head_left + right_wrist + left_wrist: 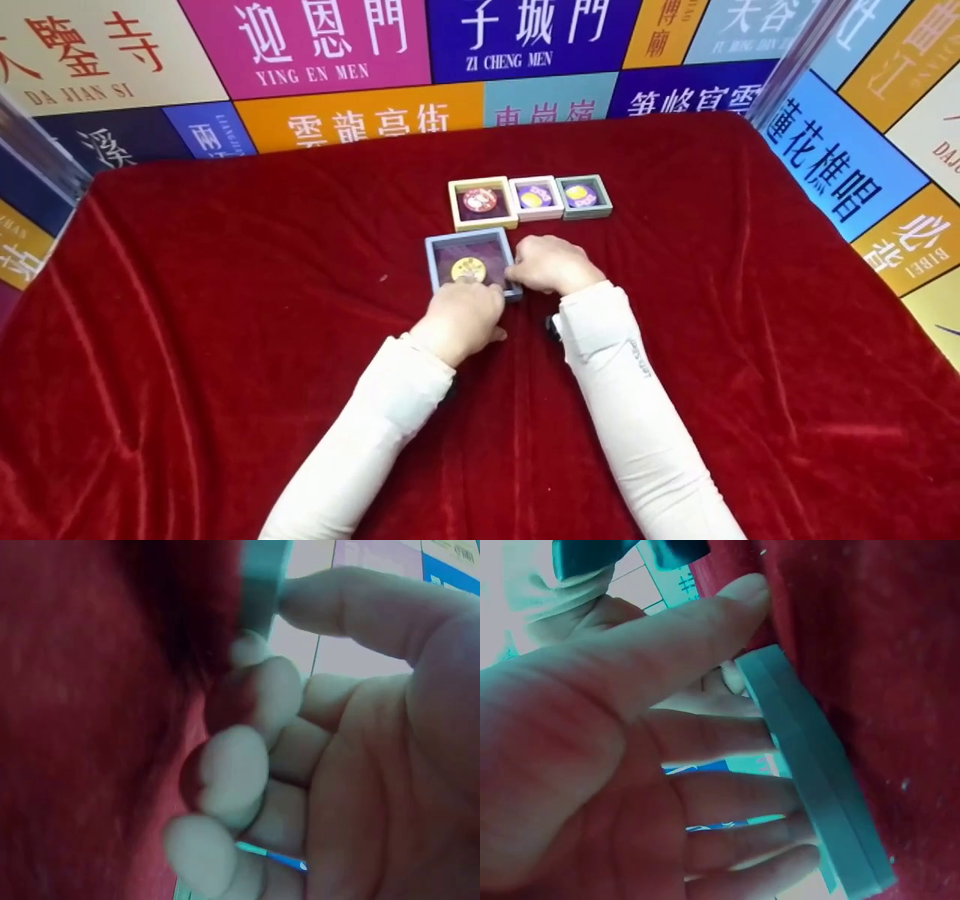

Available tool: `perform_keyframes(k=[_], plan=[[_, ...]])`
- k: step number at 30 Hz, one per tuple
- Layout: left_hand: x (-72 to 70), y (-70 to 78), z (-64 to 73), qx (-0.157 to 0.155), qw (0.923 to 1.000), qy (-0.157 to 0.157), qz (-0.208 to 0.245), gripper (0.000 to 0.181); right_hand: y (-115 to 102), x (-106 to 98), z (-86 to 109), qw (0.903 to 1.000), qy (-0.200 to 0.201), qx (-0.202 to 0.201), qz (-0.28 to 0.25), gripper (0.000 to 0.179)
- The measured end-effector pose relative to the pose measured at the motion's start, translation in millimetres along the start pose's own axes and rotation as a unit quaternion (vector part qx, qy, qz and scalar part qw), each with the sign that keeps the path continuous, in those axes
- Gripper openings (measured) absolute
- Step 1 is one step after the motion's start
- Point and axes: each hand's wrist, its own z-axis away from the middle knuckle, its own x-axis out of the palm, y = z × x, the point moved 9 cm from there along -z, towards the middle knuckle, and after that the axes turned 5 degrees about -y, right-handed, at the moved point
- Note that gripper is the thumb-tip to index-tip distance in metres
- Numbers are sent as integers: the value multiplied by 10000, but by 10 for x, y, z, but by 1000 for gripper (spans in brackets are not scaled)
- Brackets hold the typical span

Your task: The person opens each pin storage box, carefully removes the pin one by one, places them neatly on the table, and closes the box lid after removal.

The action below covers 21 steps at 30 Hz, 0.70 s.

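Note:
A blue-grey square display frame (433, 262) lies on the red cloth, with a round yellow badge (469, 268) behind its clear window. My left hand (463, 315) covers its near edge. In the left wrist view its straight fingers (727, 795) rest against the frame's face, behind the rim, while the thumb stands off. My right hand (553, 264) pinches the frame's right side near the corner. Thumb on one face and curled index finger on the other show in the right wrist view, where only a piece of the rim (261, 592) is seen.
Beyond the blue-grey frame, three smaller frames stand in a row: a yellow one (453, 210), a pale pink one (536, 217) and a green one (589, 214), each with a round badge. Red velvet cloth (262, 337) drapes the table. Coloured panels with lettering (330, 45) rise behind it.

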Motion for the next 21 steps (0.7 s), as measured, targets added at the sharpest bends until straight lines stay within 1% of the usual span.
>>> perform_keyframes(k=[4, 8, 11, 13, 17, 21], plan=[[-11, 57, -9, 180, 9997, 168, -68, 47, 125, 9, 17, 9980, -378, 130, -491, 32], [31, 98, -30, 292, 9996, 57, -25, 57, 225, 47, 23, 9933, -678, 161, -925, 31], [65, 130, -55, 391, 9992, -81, 80, 67, 317, 35, 22, 9919, -693, 208, -1045, 31], [80, 164, -71, 510, 9985, -182, 118, 71, 397, 20, 20, 9908, -681, 273, -1139, 31], [108, 230, -90, 739, 9967, -318, 72, 75, 539, 13, 18, 9867, -708, 365, -1417, 30], [122, 249, -98, 789, 9962, -371, 69, 76, 613, 22, 19, 9833, -727, 417, -1618, 27]])
